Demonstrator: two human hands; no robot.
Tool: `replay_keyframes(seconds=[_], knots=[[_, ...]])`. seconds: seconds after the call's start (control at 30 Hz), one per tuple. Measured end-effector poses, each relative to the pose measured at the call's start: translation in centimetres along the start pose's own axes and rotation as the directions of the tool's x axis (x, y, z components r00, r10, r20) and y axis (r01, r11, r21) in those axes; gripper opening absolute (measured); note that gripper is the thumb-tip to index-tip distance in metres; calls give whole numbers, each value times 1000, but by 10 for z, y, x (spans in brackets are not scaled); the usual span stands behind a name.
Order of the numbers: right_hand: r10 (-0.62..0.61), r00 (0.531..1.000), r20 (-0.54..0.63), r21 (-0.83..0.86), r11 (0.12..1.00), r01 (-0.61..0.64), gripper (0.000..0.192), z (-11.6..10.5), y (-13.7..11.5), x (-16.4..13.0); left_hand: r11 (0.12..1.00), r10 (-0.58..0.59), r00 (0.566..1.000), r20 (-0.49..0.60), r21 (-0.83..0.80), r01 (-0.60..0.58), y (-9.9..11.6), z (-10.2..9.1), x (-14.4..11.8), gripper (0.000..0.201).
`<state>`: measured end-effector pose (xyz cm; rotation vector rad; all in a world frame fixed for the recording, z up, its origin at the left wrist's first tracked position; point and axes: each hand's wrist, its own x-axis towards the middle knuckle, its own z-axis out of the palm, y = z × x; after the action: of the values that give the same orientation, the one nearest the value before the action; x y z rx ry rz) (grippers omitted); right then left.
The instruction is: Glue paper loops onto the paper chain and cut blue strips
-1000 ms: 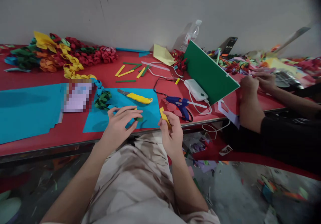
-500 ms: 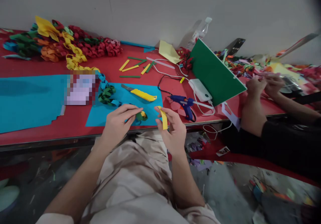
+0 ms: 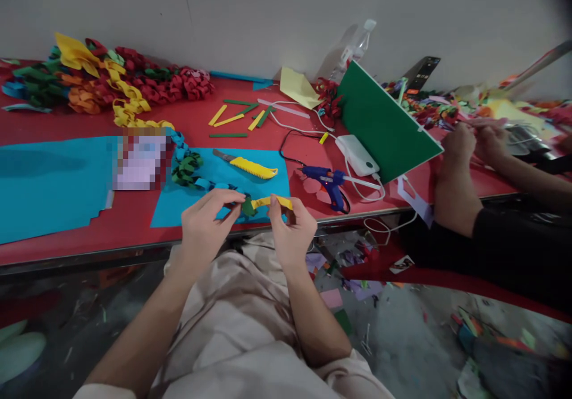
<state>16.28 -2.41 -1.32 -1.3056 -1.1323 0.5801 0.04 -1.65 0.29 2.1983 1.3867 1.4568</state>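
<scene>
My left hand (image 3: 210, 223) pinches the green end link (image 3: 248, 206) of a paper chain, close to the table's front edge. Blue and dark green links (image 3: 187, 168) of that chain trail back over a blue sheet (image 3: 170, 208). A yellow paper strip (image 3: 261, 202) is pinched in my right hand (image 3: 290, 226), and its left end meets the green link; whether it passes through the link I cannot tell. Beyond my hands lies a yellow utility knife (image 3: 254, 167) with its blade showing. To the right of it a blue glue gun (image 3: 328, 183) rests on the table.
Loose green and yellow strips (image 3: 227, 119) lie on the red table (image 3: 156, 98). A heap of paper chains (image 3: 134, 80) sits at the back left. On the right, a green board (image 3: 386, 125) leans beside a white power strip (image 3: 357, 155). A co-worker's hands (image 3: 473, 143) are further right.
My right hand has moved left with the yellow strip, turning it from upright to nearly level and bringing its end to the green link. My left hand stays pinched on the chain.
</scene>
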Motion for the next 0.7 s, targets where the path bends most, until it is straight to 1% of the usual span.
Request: replay_keyframes(seconds=[0.07, 0.13, 0.2, 0.27, 0.3, 0.37, 0.43, 0.5, 0.57, 0.63, 0.7], knots=[[79, 997, 18, 70, 994, -80, 24, 4, 0, -1, 999, 35, 999, 24, -42, -34, 1, 0, -1, 20], [167, 984, 57, 174, 969, -175, 26, 8, -1, -1, 993, 44, 996, 76, -110, -36, 3, 0, -2, 27], [223, 969, 109, 251, 937, -244, 30, 10, -2, -1, 984, 5, 991, 132, -179, 19, 4, 1, -5, 27], [245, 957, 155, 283, 917, -281, 29, 9, -3, -1, 970, -56, 987, 154, -227, 90, 4, 2, -7, 26], [246, 952, 179, 290, 912, -290, 28, 9, -3, -1, 962, -86, 986, 146, -243, 120, 4, 3, -9, 24], [229, 944, 238, 298, 908, -295, 28, 6, -2, -2, 948, -149, 984, 95, -271, 169, 0, 3, -10, 22], [196, 934, 297, 298, 911, -286, 31, 4, -1, -2, 934, -201, 979, 30, -296, 201, -4, 4, -10, 24], [161, 933, 322, 294, 920, -260, 33, 2, 0, -2, 928, -222, 975, -6, -309, 210, -6, 3, -9, 27], [100, 949, 300, 281, 941, -188, 33, 0, 1, -2, 937, -196, 981, -1, -296, 187, -6, 3, -8, 30], [8, 965, 263, 255, 964, -78, 31, -1, 2, -2, 949, -159, 987, 30, -272, 161, -3, 4, -7, 31], [-80, 966, 247, 224, 974, 23, 31, -2, 3, -2, 947, -155, 986, 57, -276, 165, 0, 7, -7, 31]])
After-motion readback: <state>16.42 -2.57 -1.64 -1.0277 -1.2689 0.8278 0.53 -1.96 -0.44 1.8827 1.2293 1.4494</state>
